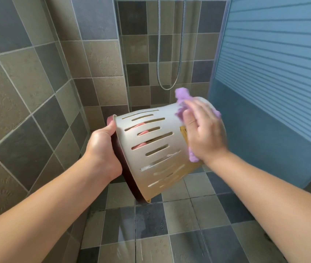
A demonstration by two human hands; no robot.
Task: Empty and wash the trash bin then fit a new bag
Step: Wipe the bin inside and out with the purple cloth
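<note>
Matte square-tiled shower floor (179, 221) is lying wet below. Cream slotted plastic trash bin (156, 147), tapered and dark-rimmed, is hanging sideways in mid-air. Left hand (101, 149) is gripping its rim, fingers inside. Right hand (204, 130) is pressing a fuzzy purple cloth (184, 103) flat-fingered against its base.

Grey/tan tiled wall (27, 76), wet tiled floor (179, 221), metal shower hose (177, 73), striped blue glass door (276, 59).
</note>
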